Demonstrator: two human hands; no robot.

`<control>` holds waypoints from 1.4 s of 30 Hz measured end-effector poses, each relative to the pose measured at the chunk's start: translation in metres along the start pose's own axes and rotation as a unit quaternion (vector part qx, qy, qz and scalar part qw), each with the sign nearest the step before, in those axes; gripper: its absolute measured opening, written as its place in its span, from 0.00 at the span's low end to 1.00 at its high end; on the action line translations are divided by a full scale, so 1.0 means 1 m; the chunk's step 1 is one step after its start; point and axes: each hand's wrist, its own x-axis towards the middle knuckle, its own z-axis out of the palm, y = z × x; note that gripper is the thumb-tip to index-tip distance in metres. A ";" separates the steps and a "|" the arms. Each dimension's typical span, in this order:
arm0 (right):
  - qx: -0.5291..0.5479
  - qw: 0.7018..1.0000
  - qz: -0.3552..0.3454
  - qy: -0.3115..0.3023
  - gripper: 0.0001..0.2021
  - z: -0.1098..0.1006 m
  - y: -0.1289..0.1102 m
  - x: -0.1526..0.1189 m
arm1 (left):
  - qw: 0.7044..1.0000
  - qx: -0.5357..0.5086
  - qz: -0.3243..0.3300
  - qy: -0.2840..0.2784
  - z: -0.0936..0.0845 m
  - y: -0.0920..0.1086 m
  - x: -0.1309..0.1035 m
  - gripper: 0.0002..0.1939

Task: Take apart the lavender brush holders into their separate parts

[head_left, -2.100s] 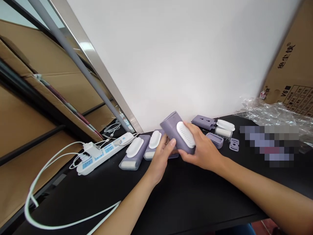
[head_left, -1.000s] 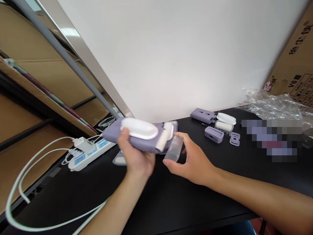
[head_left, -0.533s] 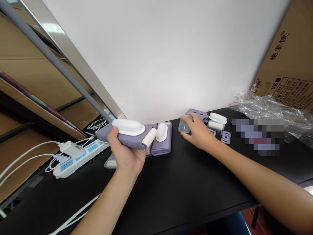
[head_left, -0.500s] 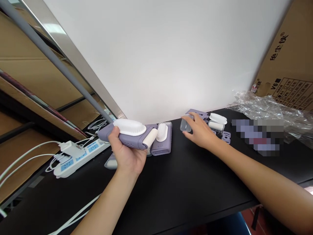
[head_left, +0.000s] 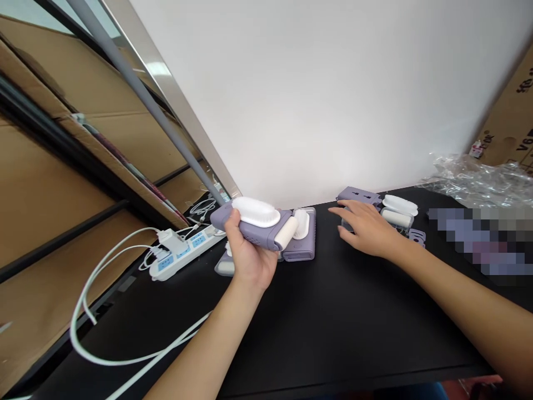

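Observation:
My left hand (head_left: 252,264) is wrapped round a purple lint-roller-like device (head_left: 264,238), holding it tilted above the table. A white oval brush (head_left: 256,212) sits on its top, under my thumb, and a cream roller (head_left: 286,233) shows at its near end. My right hand (head_left: 368,230) is open, fingers spread, over a clear plastic cover (head_left: 347,219) that it partly hides. Close to that hand lie a flat purple piece (head_left: 358,194), a white brush (head_left: 400,205), a roller in a clear case (head_left: 395,218) and a small purple part (head_left: 416,237).
Behind the held device, another purple device (head_left: 300,245) with a white brush lies on the black table (head_left: 316,322). One more purple-and-clear unit (head_left: 225,268) is partly hidden. A power strip (head_left: 183,255) with white cables stands left. Crumpled clear plastic (head_left: 483,180) and a carton (head_left: 508,116) are right.
The clear cover was between my right fingers; now it rests on the table under the opened hand. My left hand still grips the device. The view has turned left.

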 end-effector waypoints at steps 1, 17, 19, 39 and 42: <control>0.040 0.999 -0.008 0.016 0.27 -0.001 -0.010 -0.001 | 1.000 0.002 -0.002 -0.009 -0.001 -0.001 -0.001 0.20; 0.221 0.973 -0.060 -0.009 0.43 0.003 -0.074 -0.024 | 0.994 0.096 -0.031 -0.034 -0.007 -0.025 -0.029 0.25; 0.244 0.968 -0.047 -0.025 0.43 0.003 -0.076 -0.025 | 0.994 0.100 -0.022 -0.038 -0.009 -0.027 -0.028 0.25; 0.343 0.939 -0.017 -0.026 0.44 -0.002 -0.091 -0.029 | 0.995 0.095 -0.010 -0.019 -0.003 -0.024 -0.033 0.24; 0.341 0.938 -0.035 -0.040 0.46 0.000 -0.087 -0.028 | 0.997 0.079 -0.018 0.001 -0.002 -0.023 -0.029 0.22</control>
